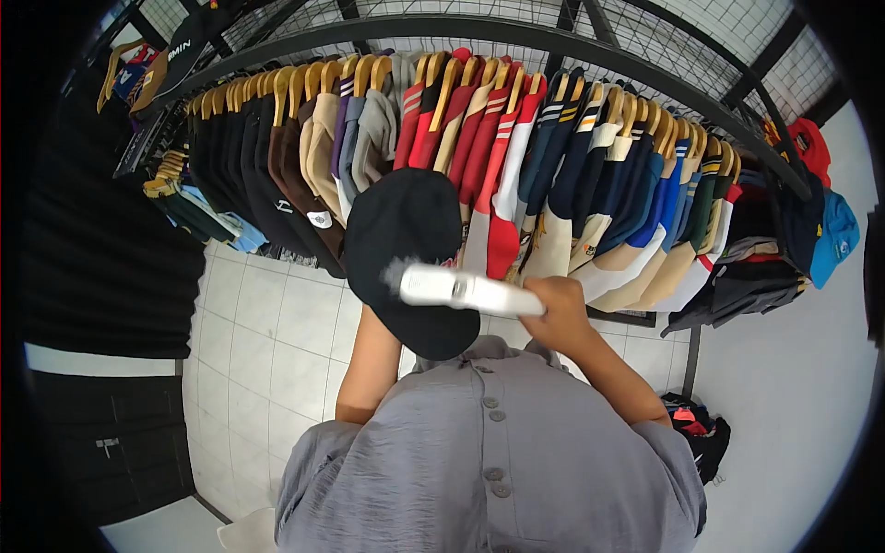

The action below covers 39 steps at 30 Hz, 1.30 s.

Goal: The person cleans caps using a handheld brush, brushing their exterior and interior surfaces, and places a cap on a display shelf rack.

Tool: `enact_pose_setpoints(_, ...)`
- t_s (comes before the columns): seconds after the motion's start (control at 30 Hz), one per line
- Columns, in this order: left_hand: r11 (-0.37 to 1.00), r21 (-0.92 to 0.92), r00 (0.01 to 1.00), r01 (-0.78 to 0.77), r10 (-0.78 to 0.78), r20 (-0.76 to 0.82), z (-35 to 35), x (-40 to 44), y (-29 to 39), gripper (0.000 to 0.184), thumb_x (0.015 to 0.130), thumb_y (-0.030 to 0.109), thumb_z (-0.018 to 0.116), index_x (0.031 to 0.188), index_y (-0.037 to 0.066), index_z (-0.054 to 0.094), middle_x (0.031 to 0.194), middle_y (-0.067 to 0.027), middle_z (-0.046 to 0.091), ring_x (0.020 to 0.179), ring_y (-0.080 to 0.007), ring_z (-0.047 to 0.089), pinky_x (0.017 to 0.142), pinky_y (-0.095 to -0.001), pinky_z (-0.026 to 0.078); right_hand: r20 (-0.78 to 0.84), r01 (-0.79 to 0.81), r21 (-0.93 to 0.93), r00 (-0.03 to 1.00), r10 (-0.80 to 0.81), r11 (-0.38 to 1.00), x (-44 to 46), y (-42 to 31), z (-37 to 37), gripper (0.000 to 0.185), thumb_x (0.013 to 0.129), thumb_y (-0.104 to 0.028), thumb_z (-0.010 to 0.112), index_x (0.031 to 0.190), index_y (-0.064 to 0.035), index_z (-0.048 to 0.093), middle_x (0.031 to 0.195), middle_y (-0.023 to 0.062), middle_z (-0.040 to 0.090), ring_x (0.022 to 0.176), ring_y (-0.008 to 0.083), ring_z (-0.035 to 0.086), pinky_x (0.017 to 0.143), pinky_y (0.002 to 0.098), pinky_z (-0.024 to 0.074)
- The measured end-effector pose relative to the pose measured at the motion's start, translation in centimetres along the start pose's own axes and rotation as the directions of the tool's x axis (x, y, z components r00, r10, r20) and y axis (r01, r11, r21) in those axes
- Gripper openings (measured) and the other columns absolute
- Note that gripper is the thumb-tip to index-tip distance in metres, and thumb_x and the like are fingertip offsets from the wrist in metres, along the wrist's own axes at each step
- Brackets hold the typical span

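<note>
A black cap (401, 226) is held up in front of my chest, its brim toward me. My left forearm (369, 369) reaches up behind it, and the cap hides the hand that supports it. My right hand (556, 313) is closed around the handle end of a white handheld tool (461, 289) with a grey oval button. The tool lies across the cap's front, and whitish fuzz blurs its far end; I cannot tell whether this is bristles or steam. Part of a red mark on the cap shows just above the tool.
A long rack of jackets (479, 175) on wooden hangers spans the space ahead, under a black metal frame (498, 32). Caps hang at both ends, including a blue cap (834, 238). A black curtain (101, 212) is at left, and a dark bundle (705, 438) lies at right.
</note>
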<state>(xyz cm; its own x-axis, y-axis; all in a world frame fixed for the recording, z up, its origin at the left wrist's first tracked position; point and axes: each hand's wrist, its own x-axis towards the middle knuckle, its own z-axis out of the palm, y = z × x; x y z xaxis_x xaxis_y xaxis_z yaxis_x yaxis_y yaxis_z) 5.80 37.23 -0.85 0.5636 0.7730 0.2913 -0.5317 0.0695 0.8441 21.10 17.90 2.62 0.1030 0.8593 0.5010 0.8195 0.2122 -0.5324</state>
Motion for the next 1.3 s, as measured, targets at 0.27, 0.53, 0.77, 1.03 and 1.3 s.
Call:
enact_pose_setpoints(0.27,1.0,0.002,0.999,0.018,-0.018,0.042,0.7,0.3,-1.2,0.049,0.095,0.031,0.039,0.133,0.0,0.037,0.13,-0.016,0.047,0.115,-0.0249,0.051,0.097,-0.0388,0.042,0.174,-0.175,0.071,0.971,0.161,0.982,-1.0,-0.2,1.7,0.017,0.064,-0.013,0.065,0.08,-0.0072,0.062,0.062,0.0127,0.06,0.057,0.0311,0.06,0.054,0.0382,0.0477)
enact_pose_setpoints(0.53,0.998,-0.028,0.998,0.059,-0.058,0.025,-0.6,0.4,-1.1,0.049,0.095,0.031,0.04,0.133,0.0,0.037,0.131,-0.0161,0.047,0.115,-0.0249,0.051,0.096,-0.039,0.043,0.197,-0.094,-0.074,0.975,0.107,0.993,-2.1,1.2,1.9,0.016,0.063,-0.011,0.066,0.078,-0.0073,0.061,0.06,0.012,0.059,0.055,0.0295,0.06,0.052,0.037,0.0467)
enact_pose_setpoints(0.77,0.997,-0.021,0.996,0.076,-0.074,0.056,1.2,-0.3,-1.8,0.051,0.095,0.033,0.04,0.134,0.0,0.036,0.132,-0.0158,0.045,0.117,-0.025,0.049,0.098,-0.0395,0.041,0.103,-0.009,-0.074,0.995,0.016,0.997,-0.5,0.4,2.7,0.016,0.062,-0.014,0.066,0.075,-0.0102,0.056,0.057,0.0068,0.056,0.053,0.0274,0.058,0.051,0.0384,0.0453)
enact_pose_setpoints(1.03,0.999,-0.017,0.999,0.033,-0.032,0.034,-0.6,0.5,0.0,0.054,0.095,0.036,0.039,0.135,0.001,0.034,0.134,-0.0154,0.043,0.12,-0.0252,0.046,0.1,-0.0401,0.038,0.065,-0.014,-0.122,0.998,0.022,0.992,-3.8,4.6,3.7,0.019,0.059,-0.013,0.066,0.072,-0.0103,0.053,0.056,0.0055,0.055,0.052,0.0256,0.057,0.05,0.0383,0.0441)
enact_pose_setpoints(1.3,0.998,-0.043,0.998,0.043,-0.041,0.037,-0.6,-0.3,0.8,0.057,0.094,0.038,0.038,0.137,0.001,0.032,0.136,-0.0149,0.04,0.123,-0.0254,0.042,0.102,-0.0408,0.035,0.017,0.093,0.01,0.995,-0.093,0.996,-2.4,3.6,6.0,0.025,0.057,-0.009,0.067,0.08,-0.0099,0.06,0.064,0.0077,0.059,0.06,0.0261,0.061,0.055,0.0388,0.0461)
